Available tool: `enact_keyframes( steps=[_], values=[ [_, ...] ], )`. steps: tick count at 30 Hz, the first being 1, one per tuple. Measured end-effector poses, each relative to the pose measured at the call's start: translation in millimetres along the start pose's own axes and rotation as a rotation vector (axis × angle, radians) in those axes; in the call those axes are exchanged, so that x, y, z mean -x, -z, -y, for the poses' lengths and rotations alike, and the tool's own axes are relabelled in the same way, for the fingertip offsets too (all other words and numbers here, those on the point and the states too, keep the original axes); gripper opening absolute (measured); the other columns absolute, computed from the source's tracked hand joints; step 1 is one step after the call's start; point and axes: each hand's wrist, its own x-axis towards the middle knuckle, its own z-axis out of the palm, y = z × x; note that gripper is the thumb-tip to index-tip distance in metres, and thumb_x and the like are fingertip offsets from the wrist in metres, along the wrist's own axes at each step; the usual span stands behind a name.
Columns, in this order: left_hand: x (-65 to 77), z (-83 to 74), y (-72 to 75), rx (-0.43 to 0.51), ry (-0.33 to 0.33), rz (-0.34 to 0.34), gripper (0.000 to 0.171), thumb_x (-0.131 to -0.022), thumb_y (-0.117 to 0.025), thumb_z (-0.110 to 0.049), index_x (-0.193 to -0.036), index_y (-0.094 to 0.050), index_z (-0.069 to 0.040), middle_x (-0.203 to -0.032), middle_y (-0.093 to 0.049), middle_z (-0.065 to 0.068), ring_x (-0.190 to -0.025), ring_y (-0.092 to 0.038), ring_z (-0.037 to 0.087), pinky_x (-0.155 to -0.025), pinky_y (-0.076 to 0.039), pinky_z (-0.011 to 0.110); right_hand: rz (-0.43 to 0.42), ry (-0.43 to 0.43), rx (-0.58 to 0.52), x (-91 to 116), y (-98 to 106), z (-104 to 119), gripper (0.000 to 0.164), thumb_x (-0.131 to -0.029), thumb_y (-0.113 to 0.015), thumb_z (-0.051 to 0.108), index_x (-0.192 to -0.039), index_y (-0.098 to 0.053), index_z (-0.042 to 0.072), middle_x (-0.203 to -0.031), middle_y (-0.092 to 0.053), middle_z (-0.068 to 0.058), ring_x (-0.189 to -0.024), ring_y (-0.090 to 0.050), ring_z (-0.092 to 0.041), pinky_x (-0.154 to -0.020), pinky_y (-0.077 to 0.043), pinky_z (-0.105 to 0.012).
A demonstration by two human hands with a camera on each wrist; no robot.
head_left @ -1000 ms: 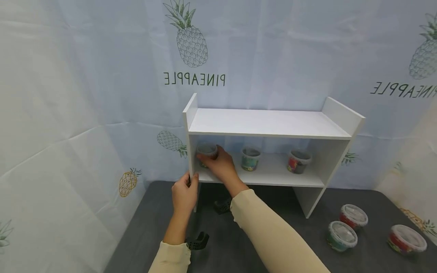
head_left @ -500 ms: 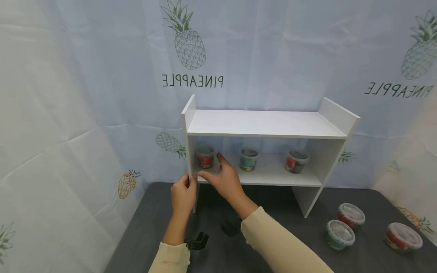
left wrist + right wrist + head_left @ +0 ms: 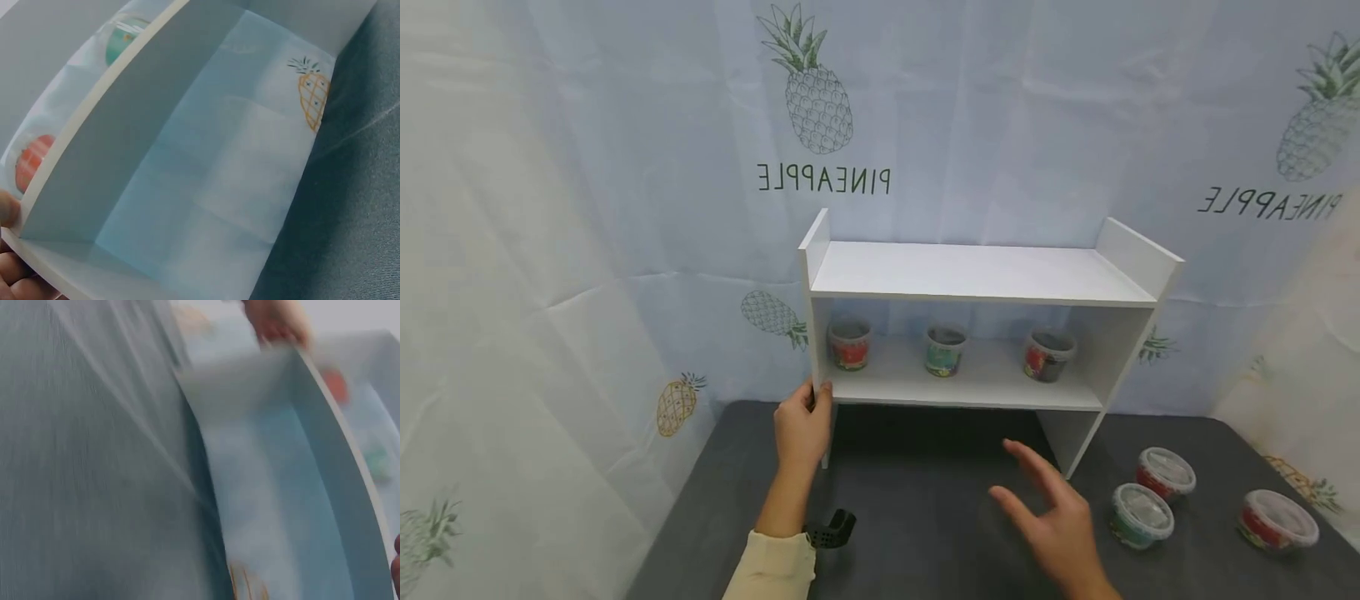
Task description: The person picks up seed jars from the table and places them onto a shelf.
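Observation:
My left hand (image 3: pixel 802 431) grips the front edge of the left side panel of a white two-tier shelf (image 3: pixel 985 271); its thumb and fingers (image 3: pixel 28 289) show around the panel in the left wrist view. Over the dark table, in front of the shelf's lower right, my right hand (image 3: pixel 1060 529) is in the air, thumb and fingers spread, holding nothing. On the middle board stand a red-labelled plastic tub (image 3: pixel 850 350) at the left, a green-labelled tub (image 3: pixel 943 357) in the centre and another red-labelled tub (image 3: pixel 1043 362) at the right.
Right of the shelf, a red tub (image 3: pixel 1165 477), a green tub (image 3: pixel 1141 521) and another red tub (image 3: pixel 1273 525) stand lidded on the dark table (image 3: pixel 917 533). A pineapple-print curtain (image 3: pixel 700 125) hangs behind. A black strap (image 3: pixel 833 530) is on my left wrist.
My right hand has let go of the left tub on the shelf, drawn back and swung right over the table. My left hand has stayed on the side panel.

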Motion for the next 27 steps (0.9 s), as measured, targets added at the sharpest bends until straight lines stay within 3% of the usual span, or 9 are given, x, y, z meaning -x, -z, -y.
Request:
enact_keyframes(
  steps=[4, 6, 8, 10, 13, 15, 17, 20, 27],
  values=[
    [-1.6, 1.0, 0.7, 0.009, 0.004, 0.005, 0.035, -0.099, -0.059, -0.034, -0.123, -0.071, -0.011, -0.103, -0.076, 0.008, -0.078, -0.070, 0.020, -0.065, -0.050, 0.034, -0.185, -0.183, 0.165, 6.2, 48.0, -24.0, 0.061, -0.077, -0.081, -0.003, -0.133, -0.060, 0.006, -0.125, -0.063, 0.016, -0.116, -0.052, 0.015, -0.093, -0.038, -0.003],
    [-1.1, 0.9, 1.3, 0.010, 0.016, 0.014, 0.036, -0.099, -0.059, -0.035, -0.123, -0.071, -0.011, -0.104, -0.075, 0.008, -0.079, -0.070, 0.021, -0.065, -0.050, 0.034, -0.262, -0.284, 0.270, 8.6, 68.8, -34.3, 0.058, -0.079, -0.081, 0.004, -0.133, -0.061, 0.010, -0.119, -0.062, 0.019, -0.109, -0.049, 0.022, -0.089, -0.035, 0.000],
    [-0.1, 0.5, 1.5, 0.011, 0.024, 0.024, 0.036, -0.099, -0.058, -0.035, -0.123, -0.071, -0.011, -0.105, -0.075, 0.009, -0.081, -0.070, 0.021, -0.066, -0.050, 0.035, -0.313, -0.375, 0.357, 12.8, 86.9, -44.3, 0.055, -0.082, -0.080, 0.011, -0.134, -0.061, 0.010, -0.120, -0.064, 0.008, -0.108, -0.045, 0.022, -0.089, -0.032, 0.002],
    [0.7, -0.4, 1.2, 0.010, 0.026, 0.030, 0.036, -0.099, -0.059, -0.035, -0.122, -0.071, -0.010, -0.105, -0.075, 0.009, -0.084, -0.071, 0.022, -0.068, -0.051, 0.037, -0.327, -0.482, 0.418, 18.5, 101.3, -53.8, 0.054, -0.086, -0.078, 0.019, -0.135, -0.060, 0.009, -0.123, -0.064, -0.006, -0.115, -0.052, 0.009, -0.093, -0.032, -0.001],
    [1.9, -1.0, 0.6, 0.008, 0.019, 0.025, 0.036, -0.099, -0.060, -0.033, -0.123, -0.070, -0.008, -0.106, -0.075, 0.011, -0.088, -0.072, 0.024, -0.070, -0.053, 0.041, -0.263, -0.639, 0.474, 25.3, 117.5, -68.6, 0.060, -0.090, -0.073, 0.030, -0.141, -0.053, 0.004, -0.132, -0.057, -0.023, -0.126, -0.054, -0.025, -0.106, -0.041, -0.027],
    [2.5, 0.2, 0.5, 0.006, 0.019, 0.018, 0.036, -0.098, -0.060, -0.032, -0.123, -0.070, -0.008, -0.106, -0.075, 0.011, -0.089, -0.072, 0.024, -0.071, -0.054, 0.042, -0.152, -0.745, 0.480, 27.6, 124.8, -79.0, 0.071, -0.093, -0.068, 0.040, -0.146, -0.044, 0.001, -0.138, -0.049, -0.029, -0.122, -0.048, -0.047, -0.102, -0.042, -0.049],
    [2.6, 0.6, 0.3, 0.004, 0.016, 0.013, 0.035, -0.098, -0.061, -0.031, -0.122, -0.070, -0.007, -0.105, -0.075, 0.011, -0.085, -0.072, 0.024, -0.068, -0.053, 0.041, -0.030, -0.836, 0.471, 28.2, 130.2, -88.9, 0.082, -0.093, -0.063, 0.049, -0.150, -0.034, -0.002, -0.141, -0.041, -0.034, -0.122, -0.045, -0.051, -0.094, -0.038, -0.062],
    [1.5, 0.2, -0.3, -0.007, 0.006, 0.006, 0.033, -0.098, -0.061, -0.031, -0.119, -0.072, -0.008, -0.101, -0.076, 0.010, -0.078, -0.069, 0.021, -0.064, -0.050, 0.036, 0.115, -0.936, 0.432, 29.9, 133.4, -101.6, 0.095, -0.092, -0.058, 0.059, -0.154, -0.023, -0.003, -0.143, -0.036, -0.037, -0.120, -0.045, -0.052, -0.090, -0.039, -0.063],
    [-1.3, -2.0, -1.1, 0.003, 0.014, 0.008, 0.032, -0.098, -0.061, -0.031, -0.117, -0.073, -0.008, -0.099, -0.076, 0.009, -0.080, -0.070, 0.021, -0.065, -0.051, 0.038, 0.136, -1.088, 0.304, 36.5, 127.9, -113.7, 0.101, -0.089, -0.054, 0.068, -0.157, -0.017, 0.003, -0.146, -0.036, -0.035, -0.127, -0.044, -0.050, -0.090, -0.042, -0.060]
  ],
)
